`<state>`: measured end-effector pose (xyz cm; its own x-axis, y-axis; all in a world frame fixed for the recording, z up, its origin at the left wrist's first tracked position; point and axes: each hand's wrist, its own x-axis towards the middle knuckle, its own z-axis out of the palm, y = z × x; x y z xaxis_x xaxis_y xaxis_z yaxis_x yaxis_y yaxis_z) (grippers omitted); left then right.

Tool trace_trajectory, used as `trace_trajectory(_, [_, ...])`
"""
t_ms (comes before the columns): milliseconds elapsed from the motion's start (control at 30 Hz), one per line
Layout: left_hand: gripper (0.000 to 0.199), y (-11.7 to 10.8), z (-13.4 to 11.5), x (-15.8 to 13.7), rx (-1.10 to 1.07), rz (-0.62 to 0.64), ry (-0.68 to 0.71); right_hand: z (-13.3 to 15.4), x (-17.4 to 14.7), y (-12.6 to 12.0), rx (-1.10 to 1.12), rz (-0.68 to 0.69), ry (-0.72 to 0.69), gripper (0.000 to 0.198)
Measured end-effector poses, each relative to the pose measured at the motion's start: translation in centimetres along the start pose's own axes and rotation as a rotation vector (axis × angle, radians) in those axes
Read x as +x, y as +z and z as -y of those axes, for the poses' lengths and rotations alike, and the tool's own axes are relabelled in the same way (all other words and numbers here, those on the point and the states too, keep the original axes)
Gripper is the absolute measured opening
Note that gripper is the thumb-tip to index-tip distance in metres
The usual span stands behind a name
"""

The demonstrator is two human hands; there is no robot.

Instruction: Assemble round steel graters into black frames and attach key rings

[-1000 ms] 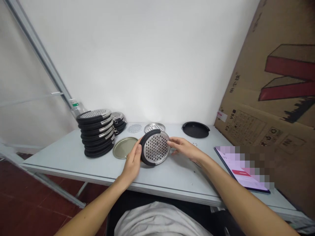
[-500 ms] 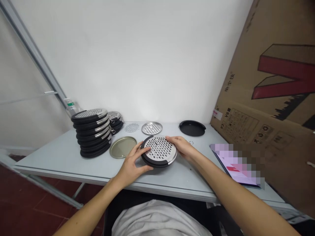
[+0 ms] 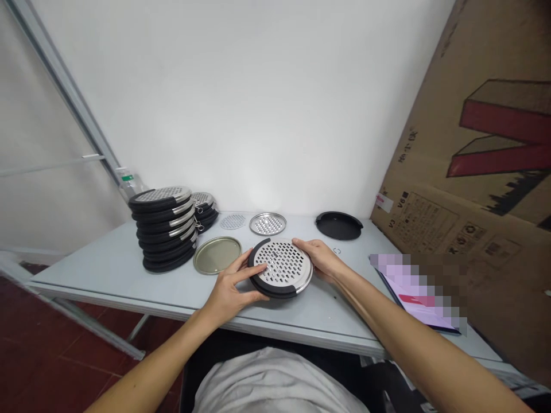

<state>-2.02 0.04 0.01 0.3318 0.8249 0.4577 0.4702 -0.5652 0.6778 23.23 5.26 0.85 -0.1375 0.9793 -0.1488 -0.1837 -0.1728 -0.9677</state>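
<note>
Between my two hands is a round grater (image 3: 284, 264), a perforated metal disc set in a black rim that wraps its left side. It is held slightly tilted over the table near its front edge. My left hand (image 3: 230, 287) grips the left side, with fingers on the top face and the thumb low at the rim. My right hand (image 3: 321, 258) clasps the upper right edge, thumb on top; its other fingers are mostly hidden beneath. Left of the grater lies a round metal lid-like plate (image 3: 217, 256). Behind it lies a metal grating disc (image 3: 267, 224).
A tall stack of similar graters (image 3: 161, 229) stands at the left, a shorter stack (image 3: 204, 209) behind. A flat perforated disc (image 3: 233, 222), a black round tray (image 3: 339, 225) and a small ring (image 3: 337, 250) lie toward the back. A tablet (image 3: 419, 298) and large carton (image 3: 482, 218) are right.
The view has shifted slightly, so most things sit a little further right. The grater's tilt looks slightly changed, and both hands keep their hold on it.
</note>
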Motion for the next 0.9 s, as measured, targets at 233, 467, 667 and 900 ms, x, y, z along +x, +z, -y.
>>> trace_trajectory(233, [0.046, 0.2, 0.3, 0.0, -0.194, -0.084, -0.011, 0.9, -0.5, -0.1, 0.027, 0.056, 0.036, 0.029])
trace_trajectory(467, [0.039, -0.2, -0.7, 0.5, -0.432, -0.126, -0.015, 1.5, -0.6, -0.3, 0.201, 0.165, 0.112, 0.028])
trace_trajectory(667, [0.040, -7.1, -3.1, 5.2, -0.320, -0.225, 0.026, 2.3, -0.7, -0.8, 0.226, 0.100, 0.095, 0.042])
trace_trajectory(900, [0.047, -19.6, -3.9, 11.8, 0.050, -0.286, -0.031, 2.3, -1.2, -0.5, 0.149, 0.142, 0.070, 0.039])
